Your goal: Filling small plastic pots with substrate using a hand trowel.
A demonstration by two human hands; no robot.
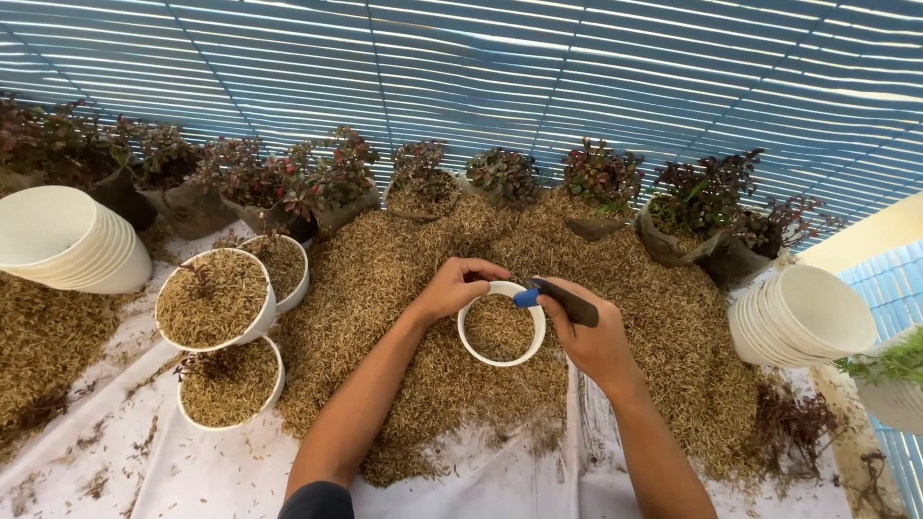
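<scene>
White sheeting (pixel 192 471) bears husks; left hand (pixel 452 288) grips white pot (pixel 500 330), right hand (pixel 586 336) holds blue-tipped tool (pixel 562 300).

— What's that pot (pixel 501 331) under my left hand (pixel 452 288) made of?

— Smooth white plastic, slightly glossy at the rim. The stacked pots (pixel 67 240) at upper left and the stack (pixel 803 312) at right look the same.

— And the heap (pixel 385 269) in the middle?

— Dry husks, tan, rough and matt. It lies on a white sheet (pixel 192 471), thin and creased, woven plastic or cloth, I can't tell.

— The tool (pixel 562 301) in my right hand (pixel 596 341)?

— Dark matt blade, blue plastic-looking end.

— The plants (pixel 288 183) behind?

— In soft dark bags, dull.
</scene>
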